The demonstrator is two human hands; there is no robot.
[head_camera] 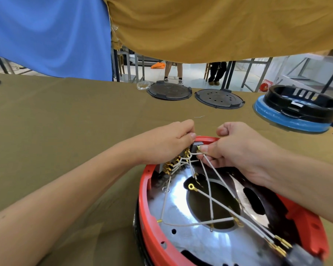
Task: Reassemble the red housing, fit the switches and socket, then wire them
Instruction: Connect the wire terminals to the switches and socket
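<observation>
**Red housing, wiring in hand**

No legible writing. Red housing [181, 244] lies nearest, open side up on the olive cloth [65, 131], white wires [210, 200] crossing its metal plate [181, 217]. At its far rim, left hand [167, 143] curls onto the switches [181, 160]; right hand [236, 146] pinches a wire terminal. Beyond: two dark discs [169, 91], black ring [302, 104].

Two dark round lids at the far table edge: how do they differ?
The left lid has a solid top with faint raised markings; the right lid is pierced by a ring of small holes. The left lid lies farther back, beside a clear plastic scrap; the right lid lies nearer the blue-based housing. Both are dark grey, round, tabbed and lying flat on the cloth.
</observation>
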